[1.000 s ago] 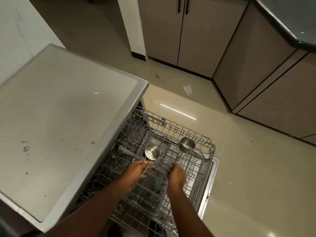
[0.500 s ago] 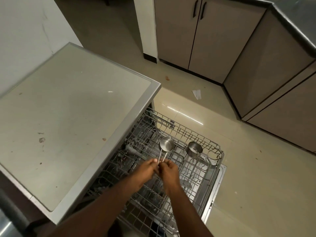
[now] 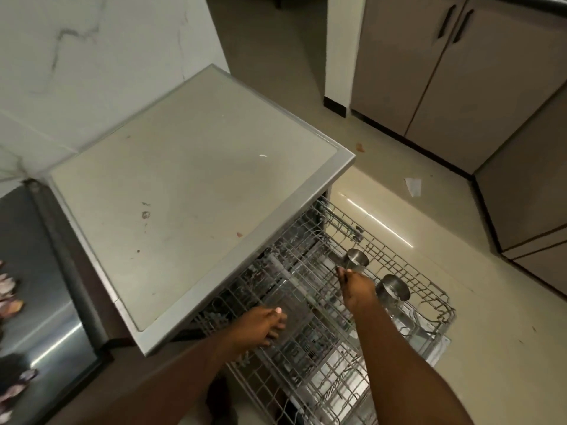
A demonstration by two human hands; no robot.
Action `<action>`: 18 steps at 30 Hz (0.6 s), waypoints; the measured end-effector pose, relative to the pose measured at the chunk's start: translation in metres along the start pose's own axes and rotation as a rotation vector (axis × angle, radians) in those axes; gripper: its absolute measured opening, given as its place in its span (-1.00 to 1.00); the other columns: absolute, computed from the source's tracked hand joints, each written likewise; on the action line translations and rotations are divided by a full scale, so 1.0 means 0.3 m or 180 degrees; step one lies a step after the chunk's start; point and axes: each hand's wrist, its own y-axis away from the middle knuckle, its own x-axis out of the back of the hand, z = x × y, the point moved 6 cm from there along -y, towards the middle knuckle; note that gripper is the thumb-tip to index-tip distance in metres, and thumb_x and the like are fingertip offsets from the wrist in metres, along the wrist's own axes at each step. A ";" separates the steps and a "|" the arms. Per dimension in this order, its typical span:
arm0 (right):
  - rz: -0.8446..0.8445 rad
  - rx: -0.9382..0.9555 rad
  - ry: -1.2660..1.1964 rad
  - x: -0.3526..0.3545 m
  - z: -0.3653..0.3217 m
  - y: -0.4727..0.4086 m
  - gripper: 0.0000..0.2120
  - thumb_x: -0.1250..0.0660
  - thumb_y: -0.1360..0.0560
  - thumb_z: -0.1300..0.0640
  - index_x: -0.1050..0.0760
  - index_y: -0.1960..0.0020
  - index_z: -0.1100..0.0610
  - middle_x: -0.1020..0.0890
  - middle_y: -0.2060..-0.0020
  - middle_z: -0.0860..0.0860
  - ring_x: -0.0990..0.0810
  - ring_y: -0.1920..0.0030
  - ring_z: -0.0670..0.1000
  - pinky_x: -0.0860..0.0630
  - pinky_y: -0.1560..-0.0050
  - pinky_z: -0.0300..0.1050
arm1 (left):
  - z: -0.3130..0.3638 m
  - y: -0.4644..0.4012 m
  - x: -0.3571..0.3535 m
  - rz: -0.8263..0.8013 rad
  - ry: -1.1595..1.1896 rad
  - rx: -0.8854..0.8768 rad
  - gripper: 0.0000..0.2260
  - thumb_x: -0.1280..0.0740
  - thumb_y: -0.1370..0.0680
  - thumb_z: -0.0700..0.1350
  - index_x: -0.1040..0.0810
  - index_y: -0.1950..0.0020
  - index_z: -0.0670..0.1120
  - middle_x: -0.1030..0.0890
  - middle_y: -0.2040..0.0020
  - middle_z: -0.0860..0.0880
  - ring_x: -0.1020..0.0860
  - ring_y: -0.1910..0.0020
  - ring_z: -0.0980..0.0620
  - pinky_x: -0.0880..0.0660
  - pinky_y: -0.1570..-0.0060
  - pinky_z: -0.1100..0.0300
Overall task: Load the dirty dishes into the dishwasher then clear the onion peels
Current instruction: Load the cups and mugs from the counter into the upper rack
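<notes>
From the head camera, the dish-loading step looks to be in hand: the dishwasher's upper rack is pulled out over the floor, and the right hand pinches the thin handle of a small steel measuring cup between curled fingers, holding its bowl just above the far part of the rack. A second steel cup already sits in the rack just right of that hand. The left hand hangs low over the near part of the rack with fingers loosely bent, holding nothing that can be seen. The next move, as I judge it, calls for lowering the held cup between the wires so that it settles and does not tip, then letting go of the handle. The onion peels lie at the left edge on the steel tabletop, untouched, so that step is yet to come. The dishwasher's flat top carries only small stains. No brand, label or writing can be read anywhere.
</notes>
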 end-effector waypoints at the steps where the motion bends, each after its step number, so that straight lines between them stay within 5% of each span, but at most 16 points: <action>1: -0.0011 -0.0068 -0.0172 -0.009 0.004 -0.005 -0.74 -0.36 -0.61 0.34 -0.54 -0.28 0.40 -0.68 -0.13 0.27 -0.72 -0.06 0.09 -0.70 0.00 -0.07 | -0.009 0.007 0.013 0.0017 0.0053 -0.0004 -0.74 -0.14 -0.76 0.02 -0.60 -0.19 -0.02 -0.66 -0.19 -0.08 -0.59 -0.01 0.01 -0.54 0.03 0.17; 4: -0.0045 -0.0207 -0.0417 -0.035 0.020 -0.008 -0.75 -0.33 -0.62 0.38 -0.53 -0.29 0.41 -0.69 -0.05 0.27 -0.72 0.06 0.05 -0.69 0.20 -0.15 | -0.025 0.031 0.045 0.0085 0.0046 -0.0005 -0.70 -0.12 -0.76 0.03 -0.58 -0.26 -0.06 -0.65 -0.22 -0.09 -0.61 -0.05 0.01 -0.54 0.09 0.25; 10: -0.0003 -0.0114 -0.0455 -0.029 0.054 -0.040 -0.69 -0.36 -0.61 0.33 -0.52 -0.35 0.30 -0.67 -0.02 0.17 -0.74 0.14 0.01 -0.65 0.31 -0.24 | -0.074 0.052 0.075 0.0123 -0.0075 0.0007 -0.73 -0.12 -0.74 0.11 -0.58 -0.21 0.07 -0.67 -0.18 0.02 -0.65 -0.14 0.02 -0.53 0.06 0.25; 18: -0.0021 -0.0023 -0.0292 0.015 0.123 0.038 -0.82 -0.34 -0.65 0.22 -0.57 -0.20 0.29 -0.70 -0.05 0.19 -0.75 0.00 0.09 -0.72 0.00 -0.06 | -0.080 0.066 0.039 0.0027 -0.0135 -0.0045 -0.68 -0.12 -0.74 0.13 -0.58 -0.26 0.02 -0.65 -0.21 0.00 -0.63 -0.16 0.03 -0.56 -0.06 0.17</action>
